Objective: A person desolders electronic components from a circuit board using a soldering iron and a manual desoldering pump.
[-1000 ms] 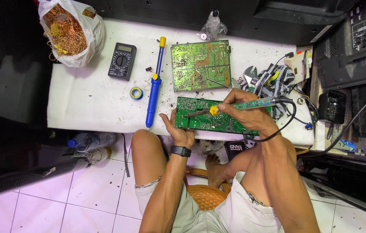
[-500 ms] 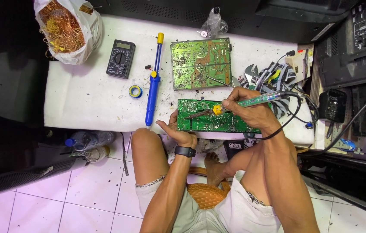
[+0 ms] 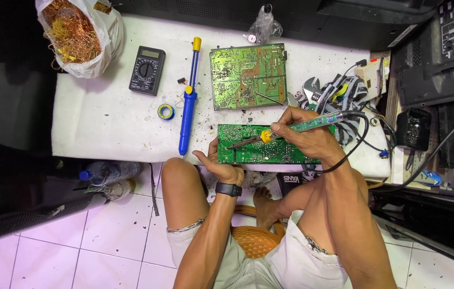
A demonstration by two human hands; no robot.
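Green and rectangular, the small circuit board [image 3: 261, 144] lies at the near edge of the white padded table [image 3: 104, 118], its long axis running left to right. The left hand [image 3: 221, 163] clamps the board's left end, thumb on top. The right hand [image 3: 304, 136] is closed around the translucent-handled soldering iron [image 3: 291, 128], whose tip slants down and left onto the board's left half, between both hands. A larger green circuit board [image 3: 248, 76] and a blue desoldering pump [image 3: 188, 104] lie beyond.
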